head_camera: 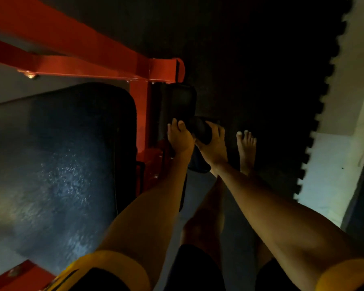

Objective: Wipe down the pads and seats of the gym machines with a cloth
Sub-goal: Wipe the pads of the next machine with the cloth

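A large black padded seat (61,160) of a red-framed gym machine (105,68) fills the left of the head view. Lower, beyond it, a small dark pad (181,101) is fixed to the red post. My left hand (180,139) rests on the lower edge of that small pad, fingers bent over it. My right hand (213,148) grips a dark cloth (200,131), bunched against the pad, with part of it hanging below the hand. The scene is dim and the cloth's edges are hard to make out.
Black rubber floor matting (261,70) with a toothed edge runs to a pale tiled floor (334,164) on the right. My bare foot (247,150) stands on the mat right of my hands. Red frame bars cross the top left.
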